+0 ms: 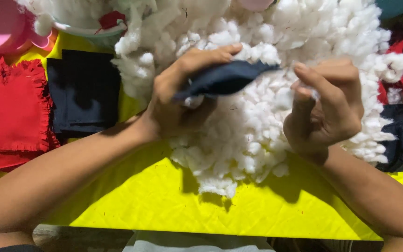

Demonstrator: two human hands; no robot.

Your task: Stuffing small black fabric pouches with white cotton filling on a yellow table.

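You have one view only, from the camera on your head. It looks steeply down and forward over the near edge of the yellow cloth (239,210), which fills the lower half of the frame. The camera sits close: your forearms enter from the lower left and lower right corners, and your left hand (183,93) and right hand (325,109) meet at mid-frame. The white stuffing pile (257,126) runs past the top edge. No second view overlaps.

Two bare hands are counted (183,98) (325,109), one dark navy fabric pouch (225,78), one heap of white fluffy stuffing (257,130), and one stack of red frilled cloth squares (12,107).
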